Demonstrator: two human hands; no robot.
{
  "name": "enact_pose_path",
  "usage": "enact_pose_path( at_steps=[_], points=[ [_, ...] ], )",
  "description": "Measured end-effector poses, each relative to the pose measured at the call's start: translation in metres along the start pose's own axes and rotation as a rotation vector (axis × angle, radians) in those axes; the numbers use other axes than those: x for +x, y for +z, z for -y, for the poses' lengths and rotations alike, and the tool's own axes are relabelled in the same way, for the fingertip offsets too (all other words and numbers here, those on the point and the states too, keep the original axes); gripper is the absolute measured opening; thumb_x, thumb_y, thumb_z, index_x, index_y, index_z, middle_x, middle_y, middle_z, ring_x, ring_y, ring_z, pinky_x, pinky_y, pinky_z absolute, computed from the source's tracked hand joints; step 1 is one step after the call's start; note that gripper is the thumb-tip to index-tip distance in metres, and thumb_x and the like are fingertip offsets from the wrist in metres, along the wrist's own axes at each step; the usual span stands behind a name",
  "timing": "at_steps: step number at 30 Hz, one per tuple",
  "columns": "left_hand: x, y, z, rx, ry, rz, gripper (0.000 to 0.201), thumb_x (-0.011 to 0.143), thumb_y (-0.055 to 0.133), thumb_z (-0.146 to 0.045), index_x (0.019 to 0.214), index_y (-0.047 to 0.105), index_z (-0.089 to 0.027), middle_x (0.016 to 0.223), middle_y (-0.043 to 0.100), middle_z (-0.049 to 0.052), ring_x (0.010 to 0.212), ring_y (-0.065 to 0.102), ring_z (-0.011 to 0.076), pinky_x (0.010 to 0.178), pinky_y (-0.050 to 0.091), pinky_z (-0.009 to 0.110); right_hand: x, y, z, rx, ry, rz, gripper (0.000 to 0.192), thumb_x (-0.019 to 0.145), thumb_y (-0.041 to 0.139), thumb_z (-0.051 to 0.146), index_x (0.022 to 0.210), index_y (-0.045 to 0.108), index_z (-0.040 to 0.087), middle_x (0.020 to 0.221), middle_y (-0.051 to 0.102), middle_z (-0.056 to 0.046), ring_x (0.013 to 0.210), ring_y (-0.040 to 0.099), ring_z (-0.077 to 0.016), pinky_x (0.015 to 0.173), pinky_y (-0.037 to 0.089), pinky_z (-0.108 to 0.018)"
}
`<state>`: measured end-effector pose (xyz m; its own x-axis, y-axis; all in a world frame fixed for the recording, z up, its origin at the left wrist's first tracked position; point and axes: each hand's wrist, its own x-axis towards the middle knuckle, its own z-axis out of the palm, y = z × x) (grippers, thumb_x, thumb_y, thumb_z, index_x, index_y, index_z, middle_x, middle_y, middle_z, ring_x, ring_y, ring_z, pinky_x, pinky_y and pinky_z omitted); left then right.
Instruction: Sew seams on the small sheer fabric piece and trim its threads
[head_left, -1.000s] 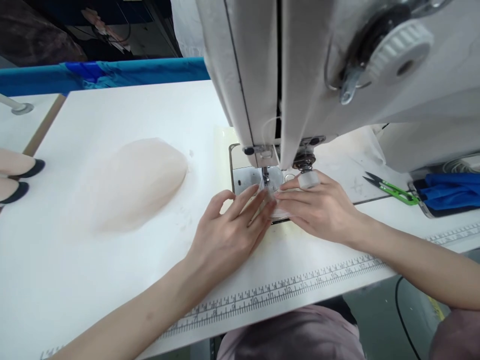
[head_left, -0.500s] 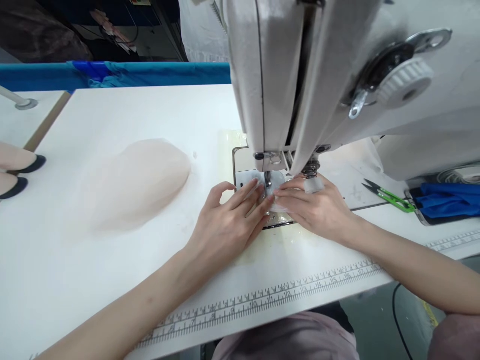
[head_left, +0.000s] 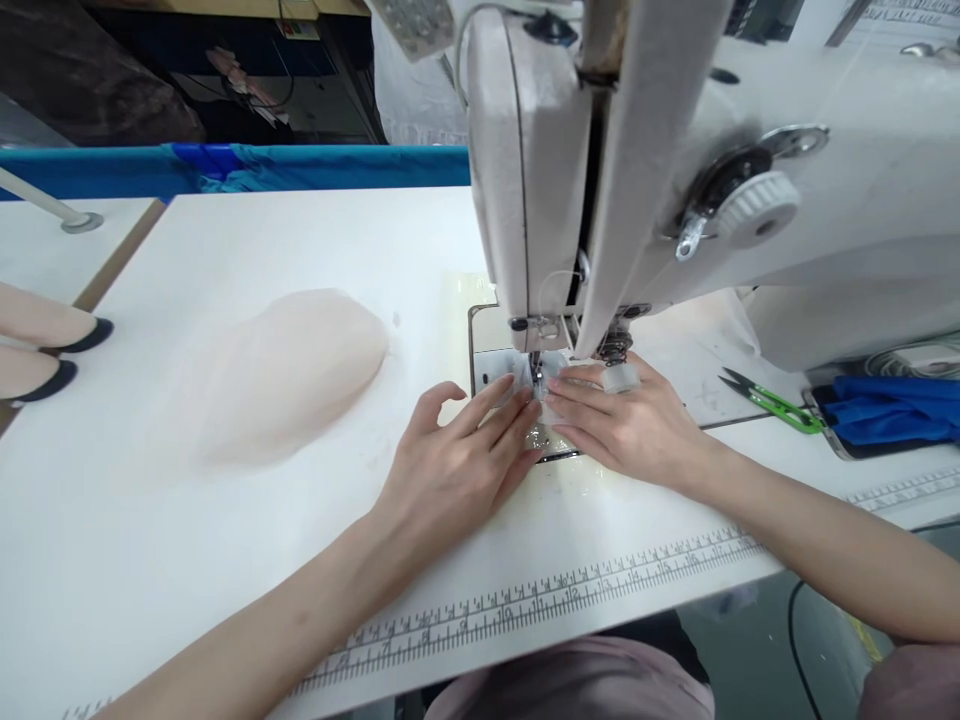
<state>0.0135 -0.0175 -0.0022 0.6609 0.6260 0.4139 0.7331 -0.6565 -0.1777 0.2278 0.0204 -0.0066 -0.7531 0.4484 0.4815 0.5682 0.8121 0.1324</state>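
Garment sewing workshop, factory-type workstation. Industrial sewing machine (head_left: 675, 200) with big white head and tension dial sits on a wide white work table (head_left: 225, 560), a printed ruler strip (head_left: 540, 595) along its front edge. Green thread snips (head_left: 772, 400) beside the machine, pile of pale sheer fabric (head_left: 277, 375) on the table, blue cloth (head_left: 892, 410) in a tray at right, another white table (head_left: 45, 240) adjoining at left.
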Motion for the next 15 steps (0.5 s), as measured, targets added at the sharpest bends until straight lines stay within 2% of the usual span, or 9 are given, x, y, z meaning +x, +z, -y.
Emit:
enact_pose_path(
  at_steps=[8, 15],
  points=[
    [0.0015, 0.0051, 0.0046, -0.038, 0.016, -0.060, 0.025, 0.093, 0.054, -0.022, 0.116, 0.062, -0.014, 0.113, 0.070, 0.009, 0.111, 0.063, 0.0244, 0.087, 0.041, 0.042, -0.0020, 0.0032, -0.0004, -0.027, 0.001, 0.017, 0.026, 0.097, 0.049, 0.029, 0.103, 0.071, 0.017, 0.097, 0.075, -0.003, 0.092, 0.065, -0.0182, 0.100, 0.041, -0.039],
    [0.0032, 0.0067, 0.0082, -0.028, 0.003, -0.034, 0.027, 0.094, 0.051, -0.024, 0.117, 0.061, -0.016, 0.117, 0.069, 0.009, 0.112, 0.063, 0.0238, 0.088, 0.041, 0.042, 0.0006, 0.0057, -0.0008, -0.054, 0.017, 0.033, 0.028, 0.098, 0.046, 0.030, 0.099, 0.072, 0.020, 0.093, 0.075, -0.001, 0.092, 0.064, -0.0184, 0.103, 0.039, -0.040]
  ],
)
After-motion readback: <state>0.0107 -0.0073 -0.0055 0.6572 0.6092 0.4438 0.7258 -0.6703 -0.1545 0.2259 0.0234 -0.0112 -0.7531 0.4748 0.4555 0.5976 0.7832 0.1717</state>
